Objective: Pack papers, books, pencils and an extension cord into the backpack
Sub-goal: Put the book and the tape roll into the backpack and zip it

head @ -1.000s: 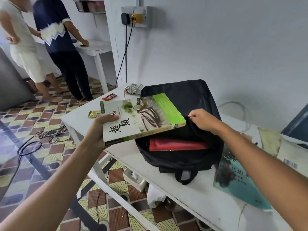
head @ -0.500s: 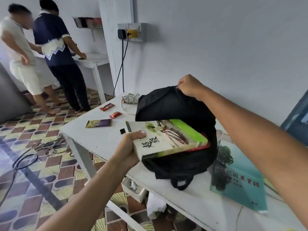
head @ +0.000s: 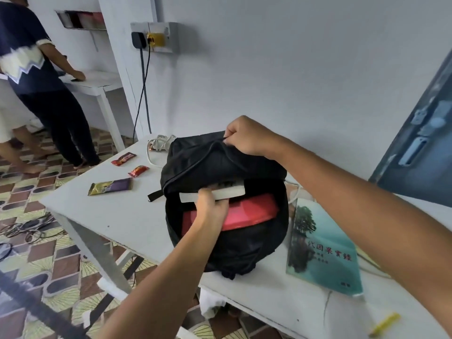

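Head view: left hand (head: 211,204) grips book (head: 221,191), long axis left-right, entering backpack (head: 220,162); right hand (head: 247,138) pinches flap up.

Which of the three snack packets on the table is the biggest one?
The purple and gold packet, the one nearest the table's front edge. It is longer and wider than the two small red packets lying farther back.

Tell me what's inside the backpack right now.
Inside the backpack are a red book and, above it, a book the left hand is pushing in. Anything deeper is hidden.
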Available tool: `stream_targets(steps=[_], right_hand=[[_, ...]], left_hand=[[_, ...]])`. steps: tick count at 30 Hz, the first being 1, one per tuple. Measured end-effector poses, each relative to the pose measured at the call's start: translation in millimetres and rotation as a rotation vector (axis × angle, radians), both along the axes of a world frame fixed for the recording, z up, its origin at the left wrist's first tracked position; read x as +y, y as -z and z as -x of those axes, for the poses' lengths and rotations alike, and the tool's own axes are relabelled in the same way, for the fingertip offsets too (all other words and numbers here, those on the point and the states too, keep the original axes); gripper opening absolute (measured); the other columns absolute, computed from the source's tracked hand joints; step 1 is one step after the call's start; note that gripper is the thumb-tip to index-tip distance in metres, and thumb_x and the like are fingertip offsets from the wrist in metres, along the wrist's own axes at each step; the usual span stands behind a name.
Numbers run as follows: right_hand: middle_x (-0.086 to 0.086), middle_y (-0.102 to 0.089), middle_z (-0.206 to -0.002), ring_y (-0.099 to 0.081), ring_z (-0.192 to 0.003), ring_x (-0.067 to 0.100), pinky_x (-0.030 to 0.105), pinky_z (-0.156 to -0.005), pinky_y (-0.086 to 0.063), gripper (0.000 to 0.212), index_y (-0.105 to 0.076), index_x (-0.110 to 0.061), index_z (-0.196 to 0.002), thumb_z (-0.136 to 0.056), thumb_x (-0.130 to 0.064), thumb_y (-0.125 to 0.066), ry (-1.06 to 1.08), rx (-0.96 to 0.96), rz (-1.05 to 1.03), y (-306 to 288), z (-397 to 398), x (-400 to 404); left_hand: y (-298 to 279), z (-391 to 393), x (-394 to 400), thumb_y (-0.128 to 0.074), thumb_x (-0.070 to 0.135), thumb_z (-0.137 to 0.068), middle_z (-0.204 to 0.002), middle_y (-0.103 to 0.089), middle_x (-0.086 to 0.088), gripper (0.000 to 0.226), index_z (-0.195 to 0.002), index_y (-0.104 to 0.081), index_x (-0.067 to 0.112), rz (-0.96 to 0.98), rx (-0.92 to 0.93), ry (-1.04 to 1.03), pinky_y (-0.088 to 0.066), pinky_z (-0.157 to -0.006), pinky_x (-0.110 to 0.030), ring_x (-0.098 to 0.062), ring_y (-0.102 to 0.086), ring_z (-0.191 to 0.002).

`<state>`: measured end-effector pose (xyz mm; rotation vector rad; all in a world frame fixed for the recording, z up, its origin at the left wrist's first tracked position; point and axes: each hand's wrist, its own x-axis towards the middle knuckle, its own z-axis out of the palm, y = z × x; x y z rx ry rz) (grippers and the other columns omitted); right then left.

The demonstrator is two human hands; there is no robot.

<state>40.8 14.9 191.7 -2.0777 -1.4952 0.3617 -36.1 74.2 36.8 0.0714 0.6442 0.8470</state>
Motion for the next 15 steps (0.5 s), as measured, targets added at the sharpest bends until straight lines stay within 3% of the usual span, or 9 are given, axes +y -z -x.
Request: stream_targets(steps=[2, 4, 9, 11, 12, 13, 14, 15], right_hand=[[-0.005, -0.053, -0.066, -0.046, -0.06, 0.006, 0.019, -0.056, -0.035, 0.022, -0.057, -0.009, -0.07, -0.092, -0.01, -0.057, 0.0, 0.022, 0.004, 3, -1, -3], [-0.007, -0.054, -0.067, -0.047, -0.062, 0.003, 0.018, -0.056, -0.034, 0.024, -0.057, -0.015, -0.068, -0.092, -0.011, -0.058, 0.003, 0.028, 0.002, 5, -1, -6], [-0.006, -0.056, -0.068, -0.05, -0.064, 0.006, 0.019, -0.059, -0.039, 0.014, -0.064, -0.006, -0.081, -0.092, -0.014, -0.059, 0.003, 0.034, -0.029, 11, -3, -4], [-0.003, -0.057, -0.07, -0.051, -0.067, 0.01, 0.022, -0.062, -0.041, 0.017, -0.065, 0.0, -0.085, -0.092, -0.014, -0.059, 0.009, 0.034, -0.06, 14, -6, -2], [-0.002, -0.058, -0.072, -0.052, -0.068, 0.011, 0.022, -0.063, -0.041, 0.018, -0.065, 0.002, -0.086, -0.092, -0.014, -0.059, 0.015, 0.037, -0.079, 16, -7, -1], [-0.001, -0.059, -0.073, -0.053, -0.069, 0.011, 0.022, -0.064, -0.042, 0.018, -0.065, 0.002, -0.087, -0.092, -0.014, -0.059, 0.022, 0.043, -0.1, 17, -8, -1], [-0.001, -0.06, -0.074, -0.054, -0.07, 0.011, 0.022, -0.065, -0.042, 0.017, -0.066, 0.002, -0.088, -0.092, -0.013, -0.059, 0.03, 0.053, -0.119, 18, -8, 0], [-0.001, -0.061, -0.074, -0.054, -0.07, 0.011, 0.022, -0.065, -0.043, 0.017, -0.066, 0.002, -0.087, -0.092, -0.013, -0.058, 0.04, 0.066, -0.136, 18, -10, 1]], left_hand=[[6, -12, 8, -0.057, 0.012, -0.093, -0.117, -0.066, -0.006, 0.027, -0.119, -0.061, 0.016, 0.022, -0.012, -0.038, -0.051, -0.097, -0.038, -0.023, -0.064, -0.098], [3, -21, 10, -0.058, 0.018, -0.093, -0.11, -0.067, -0.005, 0.016, -0.109, -0.063, 0.016, 0.041, -0.046, -0.058, -0.048, -0.099, -0.034, -0.022, -0.062, -0.098], [12, -40, 30, -0.042, 0.032, -0.1, -0.122, -0.061, -0.012, 0.033, -0.119, -0.059, 0.012, 0.077, -0.125, 0.042, -0.043, -0.103, -0.049, -0.029, -0.051, -0.124], [21, -49, 46, -0.047, 0.054, -0.093, -0.129, -0.055, -0.014, 0.059, -0.123, -0.054, 0.003, 0.126, -0.039, 0.226, -0.053, -0.077, -0.053, -0.027, -0.034, -0.14], [20, -51, 47, -0.053, 0.056, -0.089, -0.136, -0.05, -0.02, 0.073, -0.129, -0.049, -0.005, 0.059, 0.199, 0.239, -0.036, -0.038, -0.067, -0.03, -0.026, -0.144], [15, -47, 43, -0.052, 0.046, -0.095, -0.136, -0.048, -0.023, 0.065, -0.129, -0.047, -0.009, -0.006, 0.285, 0.229, -0.023, -0.101, -0.004, -0.032, -0.03, -0.142], [7, -45, 39, -0.044, 0.035, -0.1, -0.125, -0.053, -0.023, 0.047, -0.122, -0.051, -0.006, 0.017, 0.216, 0.292, -0.053, -0.086, -0.043, -0.033, -0.041, -0.133], [1, -39, 36, -0.039, 0.029, -0.102, -0.111, -0.057, -0.023, 0.036, -0.113, -0.053, -0.003, -0.056, 0.256, 0.356, -0.049, -0.093, -0.048, -0.039, -0.049, -0.123]])
